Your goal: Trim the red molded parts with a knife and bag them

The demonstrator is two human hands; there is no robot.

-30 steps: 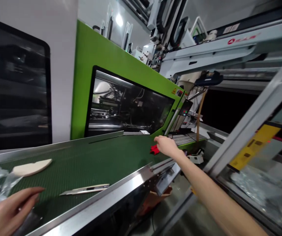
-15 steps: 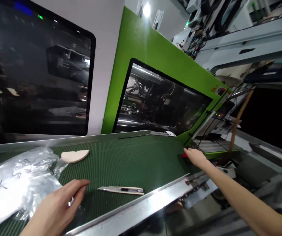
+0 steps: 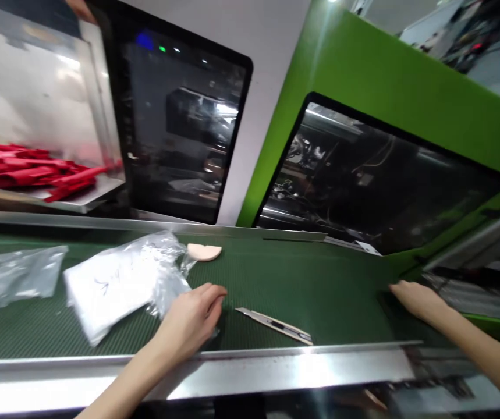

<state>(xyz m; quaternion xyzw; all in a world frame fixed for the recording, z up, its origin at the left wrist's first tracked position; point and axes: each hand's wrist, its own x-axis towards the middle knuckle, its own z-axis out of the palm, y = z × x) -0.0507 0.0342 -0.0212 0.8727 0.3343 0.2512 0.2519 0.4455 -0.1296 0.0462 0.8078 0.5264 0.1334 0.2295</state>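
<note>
My left hand (image 3: 192,317) lies on the green conveyor belt (image 3: 319,291), fingers loosely spread, touching the corner of a clear plastic bag stack (image 3: 114,282). Just right of it lies a slim metal utility knife (image 3: 276,325). My right hand (image 3: 415,297) reaches to the belt's far right end, palm down, fingers pressed together; what is under them is hidden. A flat beige half-round piece (image 3: 204,251) sits near the belt's far edge.
Another crumpled clear bag (image 3: 14,276) lies at the belt's left. Red plastic parts (image 3: 35,169) are piled on a metal shelf at the back left. A steel rail (image 3: 276,372) edges the belt in front. Behind stands a green machine (image 3: 407,70) with dark windows (image 3: 180,134).
The view has swung left, bringing the bags and red parts into sight. My left hand moved up beside the bag stack. The red piece seen at my right hand is no longer visible.
</note>
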